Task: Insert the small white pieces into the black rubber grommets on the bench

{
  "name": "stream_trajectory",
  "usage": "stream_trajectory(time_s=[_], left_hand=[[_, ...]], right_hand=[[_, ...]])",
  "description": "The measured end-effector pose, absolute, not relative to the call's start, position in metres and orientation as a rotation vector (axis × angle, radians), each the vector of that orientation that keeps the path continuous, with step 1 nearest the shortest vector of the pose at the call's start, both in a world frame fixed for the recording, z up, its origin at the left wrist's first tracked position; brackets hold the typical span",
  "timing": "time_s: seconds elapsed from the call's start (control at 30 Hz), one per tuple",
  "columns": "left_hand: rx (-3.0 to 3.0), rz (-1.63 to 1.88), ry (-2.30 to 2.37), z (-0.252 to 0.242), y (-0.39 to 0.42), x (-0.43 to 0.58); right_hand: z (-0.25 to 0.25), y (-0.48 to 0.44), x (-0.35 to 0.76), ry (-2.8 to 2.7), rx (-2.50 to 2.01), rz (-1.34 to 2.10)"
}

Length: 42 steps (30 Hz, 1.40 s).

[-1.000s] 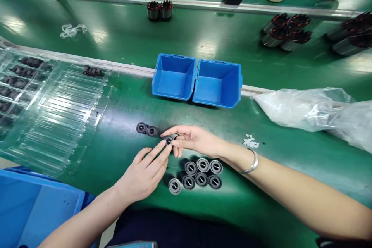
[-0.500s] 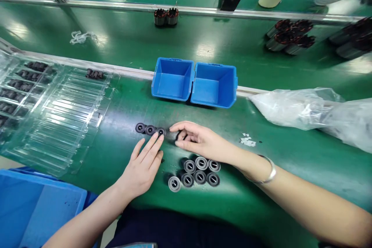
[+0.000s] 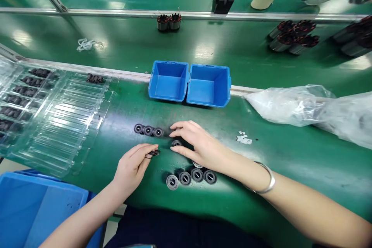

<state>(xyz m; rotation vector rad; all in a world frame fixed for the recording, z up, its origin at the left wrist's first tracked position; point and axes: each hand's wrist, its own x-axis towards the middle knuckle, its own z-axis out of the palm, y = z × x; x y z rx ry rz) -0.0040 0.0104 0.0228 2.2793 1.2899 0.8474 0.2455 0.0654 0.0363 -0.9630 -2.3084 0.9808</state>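
Observation:
A row of three small black rings [image 3: 148, 130] lies on the green table [image 3: 122, 108]. My left hand [image 3: 133, 166] is curled, its fingertips pinching a small dark part [image 3: 154, 153] just below that row. My right hand [image 3: 200, 145] rests over another dark ring [image 3: 176, 143], fingers bent around it and touching it. A cluster of several grey rings [image 3: 192, 177] sits just below my right hand, partly hidden by the palm.
Two blue bins [image 3: 188, 83] stand side by side behind the hands. Clear plastic trays [image 3: 58, 112] holding dark parts lie at the left. A crumpled plastic bag [image 3: 314, 108] lies at the right, a blue crate [image 3: 35, 209] at the lower left. Wound motor parts [image 3: 293, 37] sit farther back.
A third ring has joined the row. My left hand drew back and curled onto a small dark part. My right hand moved down onto a ring near the grey cluster.

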Motion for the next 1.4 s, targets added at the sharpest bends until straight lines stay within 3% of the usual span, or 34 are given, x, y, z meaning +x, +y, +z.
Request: stream_trajectory(time_s=[0.23, 0.47, 0.7, 1.17, 1.4], left_hand=[[2.319, 0.927, 1.242, 0.024, 0.017, 0.013], [2.269, 0.925, 1.167, 0.026, 0.02, 0.016], [2.485, 0.914, 1.133, 0.01, 0.016, 0.008], [2.875, 0.669, 0.795, 0.01, 0.012, 0.012], [2.971, 0.515, 0.759, 0.008, 0.014, 0.015]], right_hand=[[0.046, 0.064, 0.23, -2.057, -0.809, 1.277], [0.042, 0.071, 0.241, -1.839, -0.984, 1.454], [0.026, 0.069, 0.248, -1.828, -1.211, 1.443], [0.017, 0.071, 0.246, -1.851, -1.201, 1.378], [0.016, 0.07, 0.245, -1.7, -1.255, 1.64]])
